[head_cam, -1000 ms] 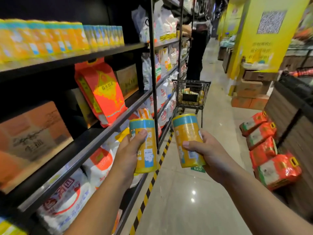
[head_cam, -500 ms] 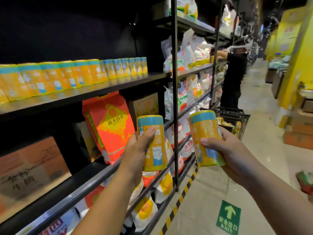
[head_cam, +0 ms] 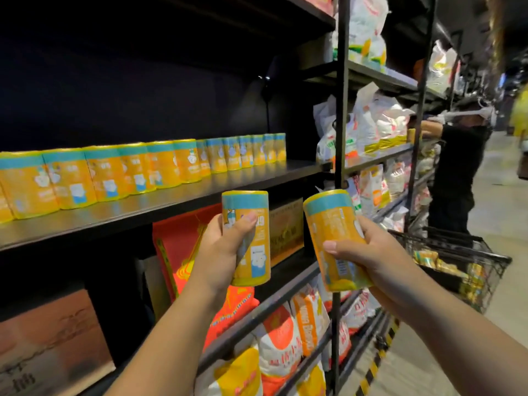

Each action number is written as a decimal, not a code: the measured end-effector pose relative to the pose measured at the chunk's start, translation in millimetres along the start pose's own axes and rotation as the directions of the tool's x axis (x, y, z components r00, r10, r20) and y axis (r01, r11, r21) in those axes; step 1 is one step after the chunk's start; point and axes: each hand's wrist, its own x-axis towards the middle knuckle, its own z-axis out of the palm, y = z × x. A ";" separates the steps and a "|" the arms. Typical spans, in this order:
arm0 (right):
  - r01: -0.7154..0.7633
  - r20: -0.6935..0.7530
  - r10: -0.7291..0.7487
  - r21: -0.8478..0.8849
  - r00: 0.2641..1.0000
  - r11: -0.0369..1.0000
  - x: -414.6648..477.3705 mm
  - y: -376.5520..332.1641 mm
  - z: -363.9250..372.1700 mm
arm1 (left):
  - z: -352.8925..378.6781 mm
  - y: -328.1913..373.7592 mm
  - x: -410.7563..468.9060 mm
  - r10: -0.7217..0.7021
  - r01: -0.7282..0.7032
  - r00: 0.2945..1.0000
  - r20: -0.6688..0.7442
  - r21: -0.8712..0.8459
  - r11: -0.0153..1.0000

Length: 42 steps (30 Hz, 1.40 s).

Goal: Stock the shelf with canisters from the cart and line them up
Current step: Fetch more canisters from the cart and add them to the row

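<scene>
head: canisters (head_cam: pixel 258 252) within curled fingers (head_cam: pixel 375 233)

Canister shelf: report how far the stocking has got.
Done: a row of canisters stands lined up along the shelf, with bare board left at its right end. In hand: the left hand grips one canister and the right hand a second canister, both in front of the shelf, neither placed yet. Left: set these two into line; the cart to the right holds yellow goods, too blurred to count.

Red bag (head_cam: pixel 183 252) just beside brown box (head_cam: pixel 285 227); white sacks (head_cam: pixel 383 121) further right; person in black (head_cam: pixel 454 181) beyond.
</scene>
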 end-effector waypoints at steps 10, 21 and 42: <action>0.173 0.016 -0.173 -0.039 0.985 0.984 159.3 13.4 21.2 | -30.4 10.8 145.7 0.223 -0.211 0.974 -0.046 0.191 0.959; 0.381 0.117 -0.372 -0.069 0.921 0.922 290.5 25.5 40.4 | -44.5 1.5 235.9 0.285 -0.152 0.940 -0.190 0.512 0.846; 0.477 0.509 -0.245 -0.395 0.825 0.785 462.4 57.3 21.4 | -19.3 -13.0 314.6 0.235 0.338 0.844 -0.482 0.818 0.466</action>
